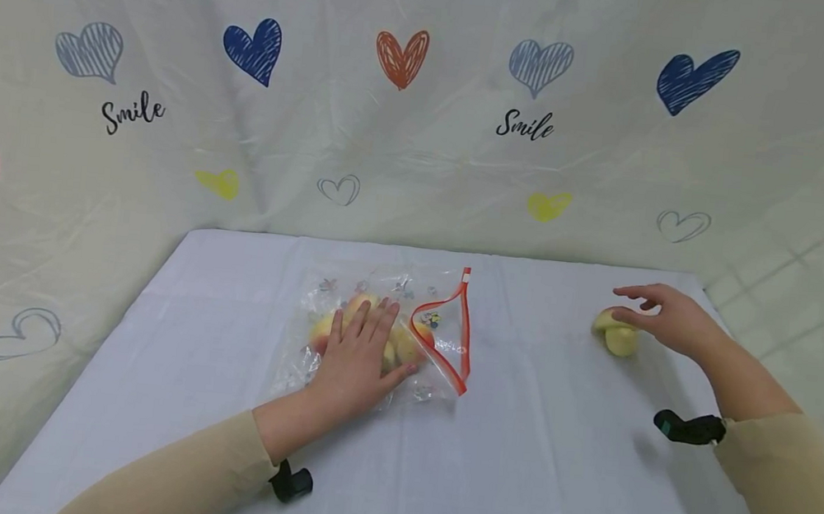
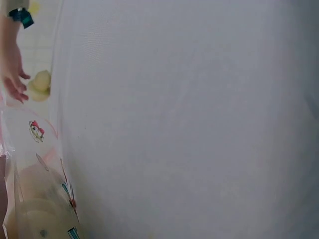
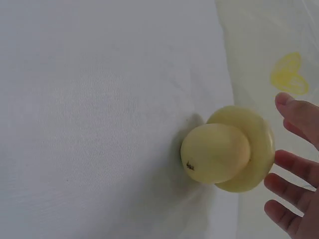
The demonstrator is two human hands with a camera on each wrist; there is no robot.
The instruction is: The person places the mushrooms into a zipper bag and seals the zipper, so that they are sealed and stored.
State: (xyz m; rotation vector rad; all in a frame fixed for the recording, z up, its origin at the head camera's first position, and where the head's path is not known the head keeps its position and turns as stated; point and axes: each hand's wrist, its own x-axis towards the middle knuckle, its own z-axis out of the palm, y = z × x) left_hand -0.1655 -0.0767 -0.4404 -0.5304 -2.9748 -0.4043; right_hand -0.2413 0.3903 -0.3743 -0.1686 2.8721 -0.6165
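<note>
A pale yellow mushroom [image 1: 620, 340], likely a toy, rests on the white cloth at the right. It has a rounded cap and a thick stem [image 3: 212, 153]. My right hand [image 1: 674, 319] is over its far side, fingers loosely spread, with fingertips right at the cap's edge in the right wrist view. Spread flat with straight fingers, my left hand [image 1: 356, 355] rests on a clear zip bag [image 1: 297, 362]. Several yellow-pink fruits like peaches [image 1: 414, 347] lie inside, partly hidden under that hand. The bag's red zip edge [image 1: 468, 329] gapes toward the right.
A white cloth [image 1: 513, 449] covers the table. Behind it hangs a pale curtain [image 1: 437, 152] printed with hearts and "Smile". A dark wrist camera [image 1: 689, 428] is strapped at the right sleeve, another wrist camera [image 1: 292, 483] at the left.
</note>
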